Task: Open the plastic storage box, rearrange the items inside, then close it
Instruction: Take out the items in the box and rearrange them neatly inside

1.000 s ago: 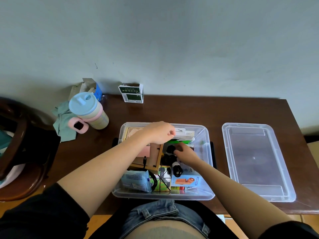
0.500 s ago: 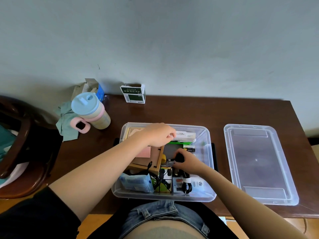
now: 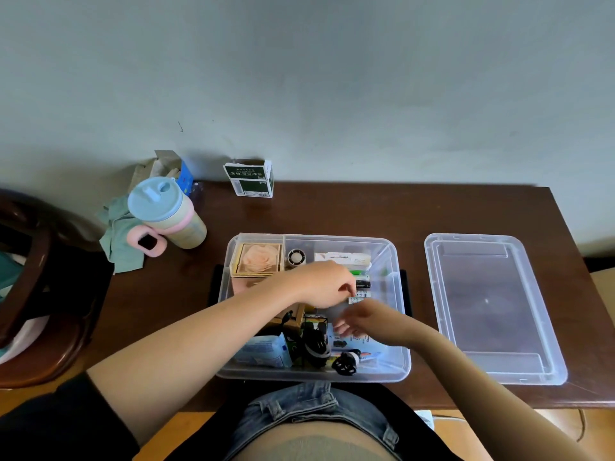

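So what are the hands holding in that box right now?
Cannot be told: the left hand curls over small items, the right hand is blurred, inside the box.

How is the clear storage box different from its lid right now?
The storage box sits in front of the person and holds many small items, with both hands inside it; the lid lies to its right with nothing on it. The storage box has tall walls, while the lid is a shallow panel with a low rim. Both are clear plastic, rectangular with rounded corners, and rest flat on the brown table.
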